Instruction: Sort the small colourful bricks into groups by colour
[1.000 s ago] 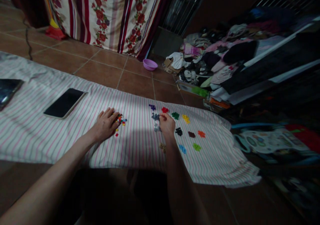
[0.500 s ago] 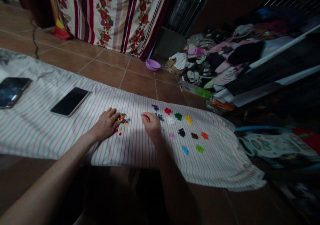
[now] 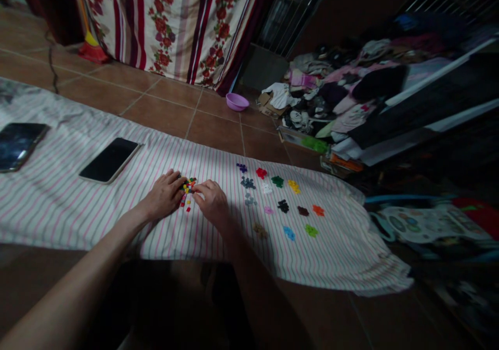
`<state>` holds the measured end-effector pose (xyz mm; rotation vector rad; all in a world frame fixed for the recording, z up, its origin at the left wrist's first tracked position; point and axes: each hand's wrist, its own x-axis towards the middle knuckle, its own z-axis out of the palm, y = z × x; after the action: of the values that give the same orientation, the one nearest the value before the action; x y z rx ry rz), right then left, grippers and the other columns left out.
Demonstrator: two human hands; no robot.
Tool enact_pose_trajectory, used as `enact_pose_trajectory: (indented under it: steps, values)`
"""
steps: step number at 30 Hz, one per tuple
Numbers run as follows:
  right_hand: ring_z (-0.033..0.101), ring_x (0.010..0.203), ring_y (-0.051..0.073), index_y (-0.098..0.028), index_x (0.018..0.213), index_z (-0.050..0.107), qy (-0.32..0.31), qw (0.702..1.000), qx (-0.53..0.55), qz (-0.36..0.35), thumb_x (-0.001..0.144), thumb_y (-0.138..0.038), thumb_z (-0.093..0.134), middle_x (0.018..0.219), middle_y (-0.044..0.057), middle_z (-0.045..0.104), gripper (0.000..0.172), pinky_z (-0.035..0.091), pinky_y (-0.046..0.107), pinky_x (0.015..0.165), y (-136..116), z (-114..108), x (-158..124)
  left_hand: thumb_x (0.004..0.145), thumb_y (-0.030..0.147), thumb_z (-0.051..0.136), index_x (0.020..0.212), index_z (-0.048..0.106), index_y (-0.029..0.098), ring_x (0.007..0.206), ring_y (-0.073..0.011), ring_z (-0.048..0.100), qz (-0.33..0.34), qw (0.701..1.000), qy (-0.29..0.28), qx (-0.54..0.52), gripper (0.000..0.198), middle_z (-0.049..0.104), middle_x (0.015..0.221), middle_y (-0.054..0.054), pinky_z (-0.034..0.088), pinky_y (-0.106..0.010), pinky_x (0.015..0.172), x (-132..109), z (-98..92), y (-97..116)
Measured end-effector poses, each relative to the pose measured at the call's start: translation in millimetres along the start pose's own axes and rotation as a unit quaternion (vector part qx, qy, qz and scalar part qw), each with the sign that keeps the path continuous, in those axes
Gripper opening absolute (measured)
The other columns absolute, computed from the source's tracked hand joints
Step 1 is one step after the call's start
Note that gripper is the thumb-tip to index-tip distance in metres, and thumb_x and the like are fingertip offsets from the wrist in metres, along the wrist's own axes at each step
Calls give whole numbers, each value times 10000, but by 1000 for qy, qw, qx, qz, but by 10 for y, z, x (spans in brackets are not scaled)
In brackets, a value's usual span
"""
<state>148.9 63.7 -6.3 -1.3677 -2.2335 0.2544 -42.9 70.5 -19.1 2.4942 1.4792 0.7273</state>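
A mixed pile of small coloured pieces [image 3: 188,185], red, yellow, green and others, lies on the striped cloth [image 3: 163,241]. My left hand [image 3: 166,193] rests flat at the pile's left side, fingers stretched out and touching its edge. From the right, my right hand [image 3: 211,199] reaches the pile with thumb and forefinger pinched together. What lies between those fingertips is too small to make out. To the right are single-colour clusters, among them dark grey pieces [image 3: 247,183], light grey pieces [image 3: 250,200], red pieces [image 3: 261,173], black pieces [image 3: 283,206] and tan pieces [image 3: 260,230].
Two phones, a nearer one [image 3: 110,160] and another [image 3: 19,145], lie on the cloth at the left. Beyond the far edge, a purple basin [image 3: 237,102] stands on the tiled floor. Clothes [image 3: 331,80] are heaped at the back right.
My right hand has moved left from beside the dark grey cluster to the mixed pile. This uncovers the light grey and tan clusters. My left hand has stayed in place.
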Motion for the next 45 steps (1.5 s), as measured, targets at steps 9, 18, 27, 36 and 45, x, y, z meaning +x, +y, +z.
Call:
enact_pose_trajectory:
  steps: [9, 18, 27, 36, 45]
  values:
    - [564, 927, 185, -226, 934, 668, -15, 1000, -20, 12, 882, -199, 603, 919, 37, 629, 87, 445, 307, 869, -51, 10, -14, 910, 275, 349, 1209, 583, 194, 1220, -260, 509, 2, 1000, 7, -13, 388, 602, 1229, -114, 379, -517, 1102, 5, 12, -10]
    - [577, 855, 175, -232, 875, 674, -3, 998, 59, 30, 840, -143, 581, 867, 22, 637, 133, 458, 303, 835, 55, 40, -18, 910, 275, 326, 1181, 607, 151, 1183, -285, 518, -5, 1000, -25, -12, 410, 599, 1210, -154, 444, -513, 1031, 30, -79, 41]
    - [591, 811, 154, -210, 880, 692, 2, 992, 122, 38, 863, -154, 563, 878, 28, 638, 141, 485, 278, 786, 73, 43, 2, 916, 283, 306, 1211, 581, 146, 1229, -283, 485, -5, 1000, -28, -12, 425, 589, 1237, -151, 413, -527, 1054, 27, -29, 8]
    - [610, 816, 149, -222, 875, 670, 30, 990, 134, 41, 868, -172, 542, 861, 16, 668, 138, 488, 271, 810, 48, 41, 18, 932, 312, 339, 1198, 581, 197, 1215, -273, 483, -4, 999, -43, -7, 378, 581, 1235, -124, 426, -498, 1016, 56, -64, 45]
    - [630, 777, 137, -233, 915, 649, 44, 984, 148, 87, 851, -181, 512, 880, -5, 698, 160, 499, 255, 775, 23, -26, -15, 904, 538, 446, 1297, 502, 203, 1363, -345, 368, -21, 999, -20, 34, 520, 469, 1408, -165, 345, -557, 1069, 9, 11, 144]
